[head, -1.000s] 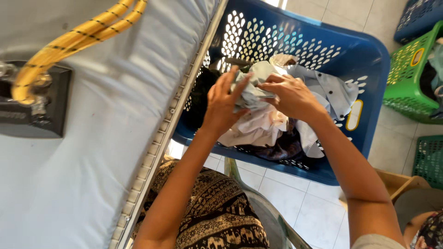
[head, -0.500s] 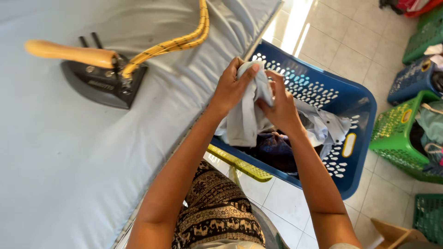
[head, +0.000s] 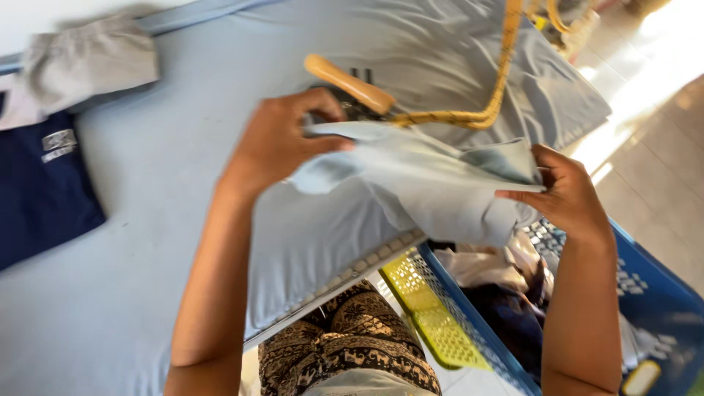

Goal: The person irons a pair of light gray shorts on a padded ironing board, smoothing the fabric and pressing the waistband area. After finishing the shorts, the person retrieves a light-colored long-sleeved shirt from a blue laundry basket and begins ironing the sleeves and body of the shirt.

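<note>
So both hands have one pale blue garment [head: 425,180] pinched and lifted just over the near edge of the padded ironing table [head: 147,220]: left hand [head: 282,139] clamped on its top edge, right hand [head: 565,194] gripping the other end. It looks crumpled and not spread flat yet, so pressing hasn't started. One wooden-handled iron [head: 350,89] sits just behind it, two folded pieces, navy [head: 40,187] and grey [head: 88,62], lie far left, and one blue laundry basket [head: 645,301] holds more clothes.

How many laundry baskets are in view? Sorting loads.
2: a blue perforated plastic basket at lower right holding clothes, and a yellow perforated plastic basket beside it, partly hidden under the board.
</note>
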